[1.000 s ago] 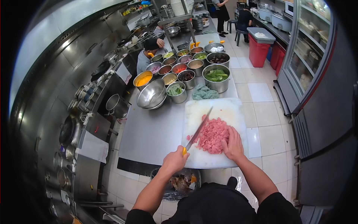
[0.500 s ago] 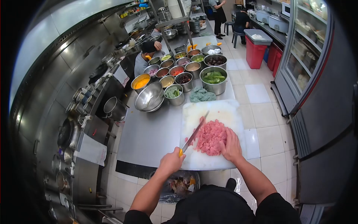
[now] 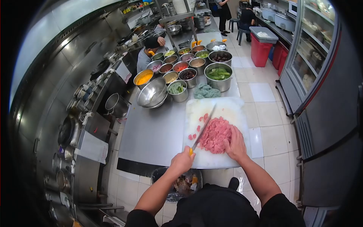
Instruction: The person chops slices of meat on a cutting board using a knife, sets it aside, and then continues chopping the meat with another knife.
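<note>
My left hand [image 3: 182, 162] is wrapped round the yellow handle of a knife [image 3: 203, 130]. The long blade slants up and away along the left edge of a heap of diced pink raw meat [image 3: 215, 135]. Against the heap's right side lies my right hand [image 3: 236, 144], fingers stretched out and together, touching the meat. Underneath is a white cutting board [image 3: 194, 106], with several loose bits of meat left of the blade.
The board lies on a steel table [image 3: 141, 132]. Beyond it stand a crumpled green cloth [image 3: 207, 91], steel bowls [image 3: 152, 94] and several pots of cut vegetables. A bin [image 3: 162, 176] sits below the near edge. A person [image 3: 145, 56] is bent down at the table's left.
The knife has shifted slightly right and its blade points more steeply away, now against the heap. Several meat bits lie separate on its left. My right hand stays at the heap.
</note>
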The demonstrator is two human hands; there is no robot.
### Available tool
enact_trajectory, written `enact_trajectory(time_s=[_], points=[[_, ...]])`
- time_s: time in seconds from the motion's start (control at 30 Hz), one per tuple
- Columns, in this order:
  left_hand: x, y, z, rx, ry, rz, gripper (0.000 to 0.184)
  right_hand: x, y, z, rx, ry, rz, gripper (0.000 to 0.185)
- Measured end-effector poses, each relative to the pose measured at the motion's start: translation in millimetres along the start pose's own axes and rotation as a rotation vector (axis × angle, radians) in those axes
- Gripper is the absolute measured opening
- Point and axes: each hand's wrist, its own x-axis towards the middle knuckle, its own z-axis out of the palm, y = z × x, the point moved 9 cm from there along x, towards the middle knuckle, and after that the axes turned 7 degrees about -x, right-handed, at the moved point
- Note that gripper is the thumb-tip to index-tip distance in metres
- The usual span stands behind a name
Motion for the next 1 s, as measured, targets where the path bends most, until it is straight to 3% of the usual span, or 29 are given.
enact_trajectory(time_s=[0.17, 0.27, 0.37, 0.47, 0.53, 0.67, 0.77, 1.0], points=[[-1.2, 7.5, -9.7, 0.006, 0.003, 0.037, 0.040, 1.9, 3.0, 0.5, -0.026, -0.008, 0.010, 0.077], [17.3, -20.8, 23.4, 0.011, -0.007, 0.000, 0.041, -1.0, 1.4, 0.6, 0.008, 0.013, 0.002, 0.077], [0.7, 4.0, -12.5, 0.028, -0.026, 0.009, 0.041, -2.7, -0.5, -2.6, 0.013, -0.002, 0.012, 0.077], [2.1, -1.6, -2.0, -0.058, 0.067, -0.001, 0.040, 4.1, 0.8, -2.7, 0.016, 0.020, -0.004, 0.077], [3.9, -6.7, 8.7, -0.020, -0.014, 0.000, 0.041, -3.8, 1.4, 0.3, 0.016, 0.010, -0.007, 0.077], [-16.4, 16.6, -22.0, -0.048, 0.031, 0.002, 0.041, 0.9, 4.3, 0.5, 0.013, -0.012, 0.017, 0.076], [1.8, -3.4, 17.3, 0.015, -0.039, -0.004, 0.043, -2.8, 1.6, -0.2, 0.049, -0.025, 0.025, 0.075], [-11.9, 5.8, 6.7, -0.013, 0.018, -0.003, 0.040, -1.6, 3.5, 0.4, 0.018, 0.007, 0.014, 0.076]])
